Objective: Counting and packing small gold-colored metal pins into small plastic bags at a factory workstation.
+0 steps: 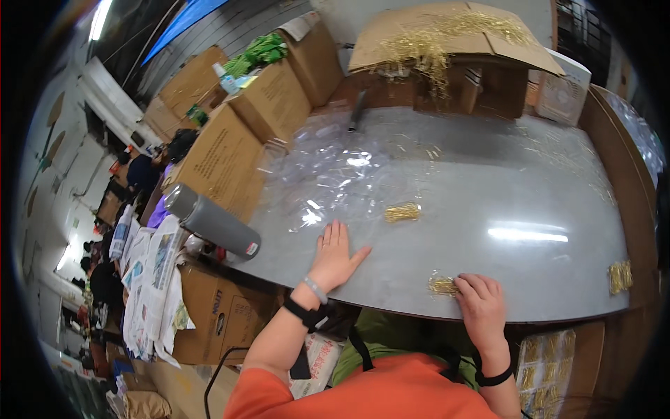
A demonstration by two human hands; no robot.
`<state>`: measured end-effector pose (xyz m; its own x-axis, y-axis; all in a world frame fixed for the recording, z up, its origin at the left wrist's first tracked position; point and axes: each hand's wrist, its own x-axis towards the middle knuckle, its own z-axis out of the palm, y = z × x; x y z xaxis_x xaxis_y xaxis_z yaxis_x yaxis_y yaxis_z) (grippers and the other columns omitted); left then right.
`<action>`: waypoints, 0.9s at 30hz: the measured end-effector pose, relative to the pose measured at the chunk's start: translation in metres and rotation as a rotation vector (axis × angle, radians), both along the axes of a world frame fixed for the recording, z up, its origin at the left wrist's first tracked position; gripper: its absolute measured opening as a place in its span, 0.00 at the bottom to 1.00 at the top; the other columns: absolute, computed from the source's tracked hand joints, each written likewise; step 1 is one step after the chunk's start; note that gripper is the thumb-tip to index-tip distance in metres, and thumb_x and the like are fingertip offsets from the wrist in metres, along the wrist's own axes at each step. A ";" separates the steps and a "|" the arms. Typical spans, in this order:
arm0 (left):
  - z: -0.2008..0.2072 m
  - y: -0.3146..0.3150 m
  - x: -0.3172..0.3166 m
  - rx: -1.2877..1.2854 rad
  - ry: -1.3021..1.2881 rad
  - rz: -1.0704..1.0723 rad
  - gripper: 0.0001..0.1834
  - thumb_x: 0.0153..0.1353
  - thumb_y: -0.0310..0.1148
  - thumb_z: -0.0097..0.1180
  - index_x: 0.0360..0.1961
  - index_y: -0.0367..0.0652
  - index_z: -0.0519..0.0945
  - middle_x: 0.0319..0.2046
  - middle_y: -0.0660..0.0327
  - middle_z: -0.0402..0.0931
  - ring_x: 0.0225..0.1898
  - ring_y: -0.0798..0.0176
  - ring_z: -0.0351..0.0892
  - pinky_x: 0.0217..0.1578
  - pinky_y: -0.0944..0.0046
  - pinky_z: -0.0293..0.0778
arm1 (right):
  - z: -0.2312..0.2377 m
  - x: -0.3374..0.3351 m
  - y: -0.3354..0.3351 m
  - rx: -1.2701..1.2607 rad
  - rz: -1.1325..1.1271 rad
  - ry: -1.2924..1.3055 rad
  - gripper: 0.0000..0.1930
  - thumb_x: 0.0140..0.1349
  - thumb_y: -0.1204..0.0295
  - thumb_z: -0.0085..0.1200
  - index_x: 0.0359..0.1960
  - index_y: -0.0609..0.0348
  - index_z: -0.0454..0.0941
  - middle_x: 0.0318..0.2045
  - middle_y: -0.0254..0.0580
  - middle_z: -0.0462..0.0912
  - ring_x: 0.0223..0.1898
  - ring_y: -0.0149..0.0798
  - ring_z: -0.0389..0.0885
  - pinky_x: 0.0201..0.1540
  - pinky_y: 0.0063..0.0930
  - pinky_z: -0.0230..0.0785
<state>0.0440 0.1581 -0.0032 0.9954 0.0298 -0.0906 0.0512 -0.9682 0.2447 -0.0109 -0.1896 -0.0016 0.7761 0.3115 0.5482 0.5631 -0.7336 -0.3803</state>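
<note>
Nearest the camera is your orange shirt (pixel 412 391), at the front edge of the grey table (pixel 474 188). Your right hand (pixel 481 304) has its fingers curled close together at the right end of a small pile of golden wire pieces (pixel 441 285), near that table's front edge; whether thumb and fingertips pinch any, I cannot tell. The pieces look light, thin and stiff, probably slippery against one another, so expect the pile to scatter easily; gripping across its middle should be safest for you. Your left hand (pixel 335 258) lies flat on the table, fingers nearly together, thumb spread, just short of flimsy-looking clear plastic (pixel 328 167). A second golden bundle (pixel 403 212) lies near the table's middle, a third (pixel 619 277) at its right edge. Below the table's right front, a clear pack (pixel 548 366) holds golden bundles. At the table's far side, a cardboard box (pixel 513 94) gapes toward you, its inside mostly dark, golden strands (pixel 422 52) heaped on top.
</note>
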 end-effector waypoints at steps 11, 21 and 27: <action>0.004 -0.135 -0.042 -0.088 -0.062 -0.287 0.50 0.73 0.64 0.39 0.73 0.23 0.55 0.75 0.31 0.47 0.78 0.34 0.43 0.75 0.39 0.42 | -0.003 0.001 -0.008 -0.090 0.090 -0.027 0.18 0.55 0.74 0.60 0.49 0.51 0.81 0.50 0.28 0.83 0.49 0.39 0.78 0.55 0.38 0.69; 0.010 -0.138 -0.044 -0.480 -0.097 -0.630 0.49 0.66 0.56 0.60 0.73 0.26 0.58 0.75 0.36 0.50 0.78 0.35 0.47 0.76 0.44 0.48 | -0.009 -0.003 -0.011 -0.025 0.097 0.038 0.21 0.58 0.70 0.65 0.54 0.56 0.79 0.55 0.39 0.81 0.53 0.47 0.78 0.57 0.42 0.69; 0.005 -0.131 -0.050 -0.432 -0.172 -0.643 0.52 0.58 0.43 0.72 0.73 0.27 0.55 0.73 0.35 0.54 0.76 0.33 0.52 0.74 0.45 0.55 | 0.002 0.000 0.002 0.053 -0.013 0.121 0.30 0.60 0.60 0.66 0.60 0.61 0.72 0.60 0.52 0.75 0.58 0.55 0.73 0.62 0.51 0.64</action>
